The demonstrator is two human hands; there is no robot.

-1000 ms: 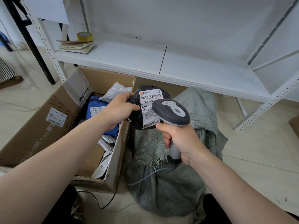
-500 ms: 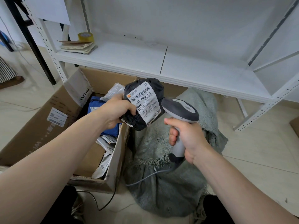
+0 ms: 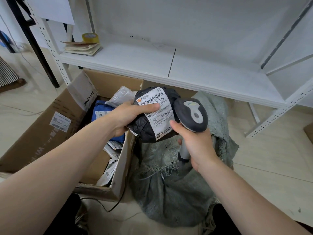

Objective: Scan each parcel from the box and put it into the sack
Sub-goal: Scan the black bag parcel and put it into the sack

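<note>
Parcel (image 3: 149,131) in left hand (image 3: 130,116) (thumb on label (image 3: 156,114))

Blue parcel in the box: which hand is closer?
Left. The left hand grips the black parcel right beside the blue parcel; the right hand holds the scanner farther off, above the sack.

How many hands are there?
2. The left hand holds the parcel by the box; the right hand grips the scanner over the sack.
</note>
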